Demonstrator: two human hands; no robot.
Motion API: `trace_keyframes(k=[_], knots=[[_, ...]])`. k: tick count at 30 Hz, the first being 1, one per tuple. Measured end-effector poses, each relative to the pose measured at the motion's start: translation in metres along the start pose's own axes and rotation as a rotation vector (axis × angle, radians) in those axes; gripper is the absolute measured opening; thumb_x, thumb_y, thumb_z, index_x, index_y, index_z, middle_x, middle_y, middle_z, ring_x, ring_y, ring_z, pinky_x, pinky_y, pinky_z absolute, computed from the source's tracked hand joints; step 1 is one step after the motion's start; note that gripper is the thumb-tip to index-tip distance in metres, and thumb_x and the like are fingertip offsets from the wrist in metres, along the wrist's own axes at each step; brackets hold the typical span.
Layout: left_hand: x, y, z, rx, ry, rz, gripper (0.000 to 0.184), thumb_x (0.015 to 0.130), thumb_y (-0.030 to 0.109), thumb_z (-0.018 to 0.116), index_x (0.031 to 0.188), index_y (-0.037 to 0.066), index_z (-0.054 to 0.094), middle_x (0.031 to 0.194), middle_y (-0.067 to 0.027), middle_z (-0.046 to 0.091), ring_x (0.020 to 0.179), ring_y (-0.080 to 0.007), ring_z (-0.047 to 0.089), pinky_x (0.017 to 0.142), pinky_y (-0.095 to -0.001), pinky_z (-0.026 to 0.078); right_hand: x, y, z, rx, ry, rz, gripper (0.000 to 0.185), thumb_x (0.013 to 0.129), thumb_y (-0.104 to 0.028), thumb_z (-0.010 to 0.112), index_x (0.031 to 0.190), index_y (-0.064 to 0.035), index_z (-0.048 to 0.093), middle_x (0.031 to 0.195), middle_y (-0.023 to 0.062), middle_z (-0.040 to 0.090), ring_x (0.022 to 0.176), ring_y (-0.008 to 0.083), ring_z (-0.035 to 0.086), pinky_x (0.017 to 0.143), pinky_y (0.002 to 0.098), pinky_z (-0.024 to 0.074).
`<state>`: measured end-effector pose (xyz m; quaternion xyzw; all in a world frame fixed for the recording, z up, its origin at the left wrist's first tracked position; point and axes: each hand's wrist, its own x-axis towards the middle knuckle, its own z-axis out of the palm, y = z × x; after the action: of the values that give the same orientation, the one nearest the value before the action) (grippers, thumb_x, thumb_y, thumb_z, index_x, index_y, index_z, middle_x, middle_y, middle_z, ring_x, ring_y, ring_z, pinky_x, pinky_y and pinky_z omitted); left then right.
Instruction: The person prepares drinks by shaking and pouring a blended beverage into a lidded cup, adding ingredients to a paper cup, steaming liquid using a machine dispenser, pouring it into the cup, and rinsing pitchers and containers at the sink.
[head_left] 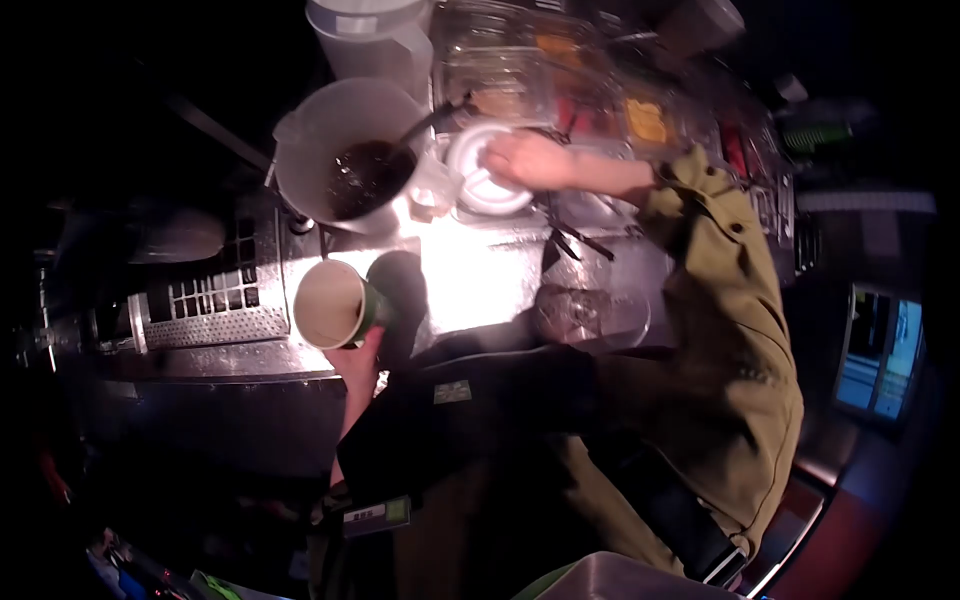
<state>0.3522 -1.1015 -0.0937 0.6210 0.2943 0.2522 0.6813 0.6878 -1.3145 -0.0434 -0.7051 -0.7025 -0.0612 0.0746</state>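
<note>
My left hand (362,352) is wrapped round the lower side of a green paper cup (328,305), whose pale inside faces up. Over a round white lid or lidded container (482,185) lies my right hand (528,160); its fingers are blurred on the white surface, and whether they grip it cannot be made out. Just left of that stands a large translucent jug (300,160) with dark liquid (365,178) and a dark-handled ladle (430,120) in it.
Another pale jug (372,45) stands behind. Clear trays (490,75) with yellow (645,118) and red food line the back right. Dark tongs (580,240) and a clear container (590,310) lie nearer. At left is a perforated metal drain tray (215,325).
</note>
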Motion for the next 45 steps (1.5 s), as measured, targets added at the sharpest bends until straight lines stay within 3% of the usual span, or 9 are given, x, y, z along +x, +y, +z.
trace_keyframes(k=[5, 10, 14, 16, 19, 24, 30, 34, 45], knots=[[-0.005, 0.000, -0.032, -0.024, -0.078, -0.011, 0.060, 0.061, 0.009, 0.076, 0.110, -0.003, 0.044, 0.104, -0.0101, 0.052, 0.094, -0.0189, 0.052, 0.082, -0.0294, 0.041, 0.005, 0.001, -0.079, -0.218, -0.631, 0.380, 0.011, 0.069, -0.015, 0.057, 0.074, -0.0053, 0.058, 0.077, 0.0111, 0.058, 0.070, 0.0265, 0.057, 0.058, 0.0358, 0.0488], [-0.015, 0.015, -0.045, 0.005, -0.005, -0.148, 0.063, 0.060, 0.010, 0.075, 0.112, -0.003, 0.043, 0.105, -0.0118, 0.052, 0.094, -0.0205, 0.053, 0.079, -0.0302, 0.044, 0.048, -0.024, -0.235, -0.245, 0.129, 0.479, 0.022, 0.071, -0.019, 0.059, 0.088, -0.0059, 0.062, 0.087, 0.0104, 0.057, 0.077, 0.0261, 0.059, 0.065, 0.0368, 0.0481], [-0.010, 0.039, -0.014, -0.022, -0.130, -0.047, 0.055, 0.057, 0.009, 0.074, 0.105, -0.003, 0.050, 0.097, -0.0113, 0.057, 0.088, -0.0197, 0.057, 0.075, -0.0299, 0.047, 0.152, -0.097, -0.231, 0.776, 0.241, 0.705, 0.025, 0.082, -0.016, 0.055, 0.099, 0.0028, 0.055, 0.094, 0.0108, 0.058, 0.087, 0.0185, 0.055, 0.076, 0.0299, 0.0450], [-0.012, 0.041, -0.010, -0.029, -0.150, 0.007, 0.048, 0.058, 0.011, 0.074, 0.100, -0.003, 0.055, 0.093, -0.0104, 0.060, 0.084, -0.0178, 0.058, 0.073, -0.0286, 0.047, 0.187, -0.090, -0.187, -0.182, -0.143, 0.244, 0.018, 0.069, -0.018, 0.059, 0.081, -0.0044, 0.062, 0.087, 0.0103, 0.059, 0.078, 0.0270, 0.059, 0.066, 0.0370, 0.0491], [-0.012, 0.047, -0.008, 0.017, -0.145, 0.036, 0.042, 0.061, 0.016, 0.073, 0.095, -0.004, 0.059, 0.091, -0.0109, 0.062, 0.080, -0.0178, 0.059, 0.071, -0.0282, 0.047, 0.202, -0.077, -0.158, -0.181, -0.204, 0.137, 0.019, 0.074, -0.017, 0.057, 0.088, -0.0042, 0.061, 0.088, 0.0118, 0.060, 0.078, 0.0283, 0.060, 0.066, 0.0372, 0.0495], [-0.009, 0.053, -0.013, 0.189, -0.152, -0.120, 0.038, 0.072, 0.024, 0.064, 0.096, -0.005, 0.057, 0.090, -0.0142, 0.061, 0.081, -0.0188, 0.058, 0.068, -0.0285, 0.045, 0.143, -0.101, -0.208, 1.463, 0.242, 0.426, 0.028, 0.082, -0.023, 0.056, 0.094, 0.0028, 0.057, 0.087, 0.0115, 0.060, 0.080, 0.0191, 0.057, 0.073, 0.0308, 0.0471], [0.008, 0.014, -0.025, 0.014, -0.240, -0.084, 0.046, 0.080, 0.015, 0.057, 0.118, 0.000, 0.036, 0.104, -0.0129, 0.052, 0.091, -0.0208, 0.053, 0.081, -0.0316, 0.043, -0.165, -0.170, -0.191, -0.296, 0.741, 0.967, 0.034, 0.080, -0.011, 0.057, 0.111, 0.0006, 0.049, 0.104, 0.0078, 0.053, 0.090, 0.0165, 0.052, 0.080, 0.0307, 0.0416], [-0.012, 0.040, -0.039, 0.020, -0.097, -0.041, 0.048, 0.077, 0.015, 0.061, 0.117, 0.000, 0.039, 0.105, -0.0114, 0.051, 0.094, -0.0185, 0.052, 0.080, -0.0297, 0.043, -0.187, -0.252, -0.013, 0.945, 0.703, 1.327, 0.108, 0.066, -0.022, 0.073, 0.136, -0.0085, -0.007, 0.140, 0.0208, 0.007, 0.129, 0.0321, 0.015, 0.103, 0.0409, 0.0170], [-0.004, 0.035, -0.015, -0.323, -0.320, -0.331, 0.052, 0.077, 0.017, 0.059, 0.120, 0.002, 0.034, 0.109, -0.0121, 0.048, 0.098, -0.0211, 0.050, 0.085, -0.0347, 0.041, -0.101, -0.253, 0.037, 0.415, 0.603, 1.160, 0.093, 0.062, -0.027, 0.075, 0.132, -0.0020, 0.018, 0.138, 0.0227, 0.013, 0.127, 0.0326, 0.021, 0.102, 0.0395, 0.0217]])
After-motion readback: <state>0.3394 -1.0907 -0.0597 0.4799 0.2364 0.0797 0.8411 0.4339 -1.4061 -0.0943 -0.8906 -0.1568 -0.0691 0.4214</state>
